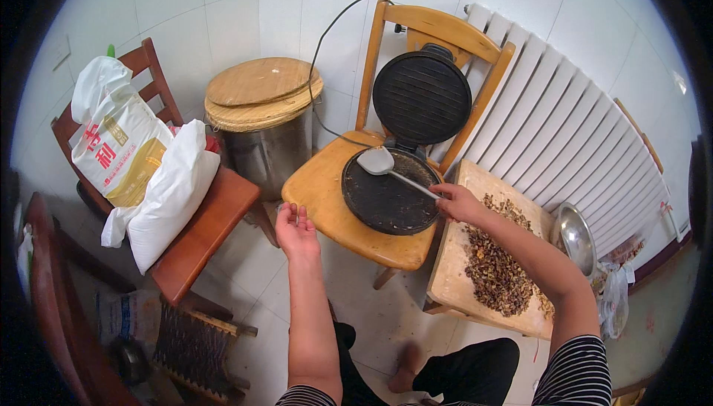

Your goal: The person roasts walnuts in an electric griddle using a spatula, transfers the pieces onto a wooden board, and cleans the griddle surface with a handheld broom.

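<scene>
My right hand (459, 203) grips the handle of a metal spatula (377, 161), whose grey blade is over the lower plate near its far left rim. This round black electric griddle (390, 200) rests on a light wooden chair (328, 183), its ridged lid (421, 97) raised against the chair back. Small debris dots the lower plate. Palm up, with fingers partly curled, my left hand (297, 233) is beside the front left edge of the chair seat, and nothing shows in it.
Dried brown pieces (496, 272) cover part of a low wooden table (454, 289) at right, near a metal bowl (577, 239) and a white radiator (546, 110). Left are a metal pot (267, 155) with wooden lids and a red-brown chair (223, 211) bearing white sacks (172, 200). A black cord (318, 49) loops behind.
</scene>
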The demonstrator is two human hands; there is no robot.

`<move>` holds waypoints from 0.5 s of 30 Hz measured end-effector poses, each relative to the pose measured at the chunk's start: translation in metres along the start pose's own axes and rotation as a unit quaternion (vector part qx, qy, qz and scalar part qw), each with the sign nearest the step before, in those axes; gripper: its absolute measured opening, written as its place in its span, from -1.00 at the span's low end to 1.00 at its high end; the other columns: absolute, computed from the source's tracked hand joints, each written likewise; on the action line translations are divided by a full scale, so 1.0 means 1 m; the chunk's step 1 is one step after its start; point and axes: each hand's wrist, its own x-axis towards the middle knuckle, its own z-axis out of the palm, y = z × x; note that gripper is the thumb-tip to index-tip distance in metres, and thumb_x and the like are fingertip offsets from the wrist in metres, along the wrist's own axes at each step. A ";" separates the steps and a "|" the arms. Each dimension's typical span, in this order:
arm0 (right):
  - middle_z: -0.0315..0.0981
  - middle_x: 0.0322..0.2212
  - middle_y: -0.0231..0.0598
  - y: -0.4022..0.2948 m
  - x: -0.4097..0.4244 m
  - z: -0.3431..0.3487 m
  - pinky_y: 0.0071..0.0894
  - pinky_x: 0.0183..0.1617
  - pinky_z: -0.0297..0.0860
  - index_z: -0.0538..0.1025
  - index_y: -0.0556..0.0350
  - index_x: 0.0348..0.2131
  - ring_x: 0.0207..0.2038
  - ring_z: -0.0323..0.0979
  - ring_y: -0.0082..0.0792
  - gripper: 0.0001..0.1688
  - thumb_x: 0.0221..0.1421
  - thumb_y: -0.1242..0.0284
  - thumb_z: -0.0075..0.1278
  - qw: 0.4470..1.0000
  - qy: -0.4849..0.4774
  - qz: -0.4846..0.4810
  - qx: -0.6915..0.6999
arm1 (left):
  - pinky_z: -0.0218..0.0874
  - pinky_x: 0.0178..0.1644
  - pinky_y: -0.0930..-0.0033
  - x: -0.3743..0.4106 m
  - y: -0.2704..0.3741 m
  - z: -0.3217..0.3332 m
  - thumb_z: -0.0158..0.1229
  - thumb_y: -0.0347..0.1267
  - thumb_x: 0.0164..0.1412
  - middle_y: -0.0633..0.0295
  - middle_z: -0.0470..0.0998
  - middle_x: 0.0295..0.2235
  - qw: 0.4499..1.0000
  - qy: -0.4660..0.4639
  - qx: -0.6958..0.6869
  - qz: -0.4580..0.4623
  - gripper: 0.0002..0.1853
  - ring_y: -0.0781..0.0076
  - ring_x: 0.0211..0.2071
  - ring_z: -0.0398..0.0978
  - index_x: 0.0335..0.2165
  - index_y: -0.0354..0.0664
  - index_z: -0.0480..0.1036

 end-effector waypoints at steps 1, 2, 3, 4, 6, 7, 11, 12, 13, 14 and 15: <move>0.30 -0.69 -0.33 0.001 -0.004 -0.003 -0.59 -0.71 0.19 0.30 0.10 -0.13 -0.77 0.22 -0.59 -0.59 -0.07 0.54 -0.18 1.000 0.001 0.019 0.018 | -0.04 -0.30 0.52 0.000 0.000 -0.001 -0.07 -0.36 -0.04 0.47 0.32 -0.40 1.000 -0.002 -0.001 -0.004 -0.78 0.56 -0.32 0.25 -0.31 -0.03 0.31; 0.29 -0.70 -0.36 0.001 -0.009 -0.010 -0.63 -0.72 0.17 0.32 0.09 -0.13 -0.77 0.20 -0.63 -0.59 -0.07 0.57 -0.16 0.999 -0.015 0.013 0.039 | -0.05 -0.30 0.53 0.000 0.001 -0.001 -0.07 -0.35 -0.04 0.47 0.32 -0.40 1.000 0.001 0.000 -0.003 -0.78 0.56 -0.32 0.25 -0.31 -0.03 0.31; 0.29 -0.70 -0.37 0.000 -0.013 -0.018 -0.64 -0.73 0.17 0.32 0.09 -0.14 -0.77 0.20 -0.63 -0.59 -0.08 0.57 -0.16 0.998 -0.037 0.002 0.042 | -0.05 -0.31 0.53 0.001 0.000 -0.001 -0.07 -0.35 -0.04 0.47 0.32 -0.40 1.000 0.004 0.002 -0.003 -0.78 0.56 -0.32 0.25 -0.31 -0.03 0.31; 0.29 -0.70 -0.37 -0.001 -0.015 -0.028 -0.65 -0.73 0.16 0.33 0.08 -0.14 -0.77 0.20 -0.64 -0.59 -0.08 0.56 -0.15 0.998 -0.054 0.014 0.039 | -0.05 -0.31 0.53 0.001 0.000 -0.001 -0.07 -0.35 -0.04 0.47 0.32 -0.40 1.000 0.007 0.005 0.001 -0.78 0.56 -0.32 0.25 -0.31 -0.03 0.32; 0.31 -0.70 -0.40 -0.005 -0.017 -0.046 -0.68 -0.73 0.15 0.35 0.09 -0.16 -0.77 0.20 -0.67 -0.60 -0.10 0.56 -0.13 0.995 -0.086 0.042 0.036 | -0.05 -0.31 0.53 0.001 -0.001 -0.001 -0.06 -0.35 -0.04 0.47 0.33 -0.40 1.000 0.007 0.005 -0.003 -0.78 0.56 -0.32 0.25 -0.31 -0.02 0.32; 0.32 -0.69 -0.40 -0.007 -0.016 -0.055 -0.69 -0.73 0.15 0.35 0.09 -0.17 -0.77 0.20 -0.68 -0.61 -0.10 0.56 -0.13 0.993 -0.107 0.034 0.029 | -0.05 -0.31 0.53 0.002 -0.002 -0.001 -0.06 -0.35 -0.04 0.48 0.33 -0.40 1.000 0.008 0.007 0.000 -0.78 0.56 -0.32 0.25 -0.32 -0.02 0.32; 0.36 -0.67 -0.42 -0.019 -0.001 -0.077 -0.73 -0.74 0.12 0.39 0.09 -0.20 -0.76 0.21 -0.70 -0.63 -0.12 0.52 -0.13 0.985 -0.167 0.046 -0.008 | -0.05 -0.32 0.54 0.001 -0.005 0.001 -0.06 -0.35 -0.05 0.48 0.34 -0.42 1.000 0.009 0.003 -0.005 -0.79 0.56 -0.33 0.26 -0.32 -0.02 0.33; 0.36 -0.67 -0.42 -0.022 0.006 -0.078 -0.74 -0.74 0.11 0.39 0.09 -0.21 -0.76 0.22 -0.69 -0.63 -0.12 0.51 -0.13 0.983 -0.176 0.047 -0.011 | -0.05 -0.32 0.55 0.001 -0.006 0.001 -0.06 -0.35 -0.05 0.48 0.34 -0.42 1.000 0.007 0.001 -0.006 -0.79 0.55 -0.33 0.27 -0.33 -0.02 0.33; 0.36 -0.67 -0.43 -0.024 0.014 -0.078 -0.75 -0.75 0.10 0.39 0.09 -0.21 -0.76 0.22 -0.69 -0.64 -0.12 0.51 -0.12 0.982 -0.184 0.048 -0.014 | -0.04 -0.33 0.55 0.001 -0.006 0.002 -0.06 -0.35 -0.05 0.48 0.34 -0.43 1.000 0.006 0.000 -0.006 -0.79 0.55 -0.33 0.27 -0.33 -0.02 0.33; 0.36 -0.67 -0.42 -0.026 0.021 -0.077 -0.75 -0.77 0.08 0.38 0.11 -0.20 -0.76 0.23 -0.68 -0.62 -0.13 0.51 -0.12 0.981 -0.185 0.058 -0.010 | -0.04 -0.33 0.55 0.001 -0.006 0.002 -0.06 -0.35 -0.05 0.48 0.33 -0.42 1.000 0.010 0.003 -0.006 -0.79 0.55 -0.33 0.27 -0.33 -0.03 0.33; 0.37 -0.66 -0.42 -0.027 0.028 -0.074 -0.76 -0.76 0.07 0.38 0.11 -0.20 -0.76 0.22 -0.69 -0.62 -0.13 0.51 -0.13 0.982 -0.179 0.054 -0.008 | -0.03 -0.34 0.55 0.000 -0.006 0.003 -0.06 -0.35 -0.05 0.48 0.33 -0.41 1.000 0.013 0.007 -0.006 -0.79 0.55 -0.32 0.27 -0.33 -0.03 0.33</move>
